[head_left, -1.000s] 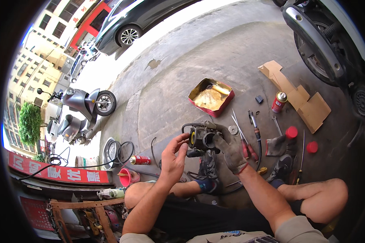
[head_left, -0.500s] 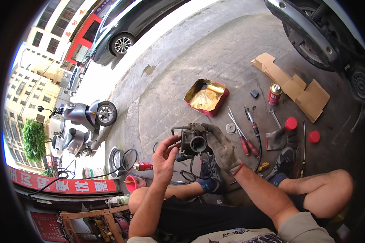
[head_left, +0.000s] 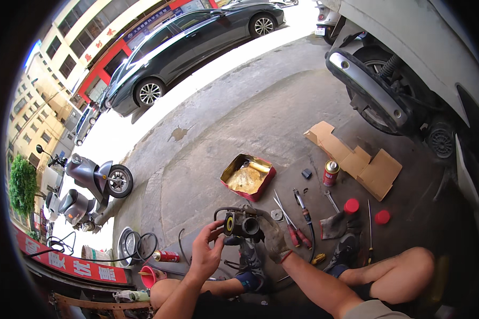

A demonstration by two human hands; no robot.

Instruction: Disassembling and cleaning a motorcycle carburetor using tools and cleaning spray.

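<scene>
A grey metal carburetor (head_left: 248, 225) with a round bore and a black hose curving off its top is held up above my feet. My right hand (head_left: 274, 239), in a grey work glove, grips it from the right side. My bare left hand (head_left: 207, 249) has its bent fingers and thumb at the carburetor's left side, beside a yellow-ringed round opening; the exact contact of the fingertips is hard to make out. Just beyond stands a red square tin (head_left: 266, 185), gold inside, with pale tan contents and a small cylinder.
Right of my hands lie red-handled screwdrivers (head_left: 293, 236), an air blow gun (head_left: 305, 214), a wrench (head_left: 331, 202), a spare glove (head_left: 332, 226), a spray can (head_left: 331, 173), red caps (head_left: 351, 206) and cardboard (head_left: 351, 159). At left are another can (head_left: 166, 257), hoses and a parked scooter (head_left: 90, 178).
My view has tipped up, so the scene sits lower and further left. The carburetor has turned, showing its yellow-ringed opening. My right hand keeps its grip; my left fingers stay at the left side.
</scene>
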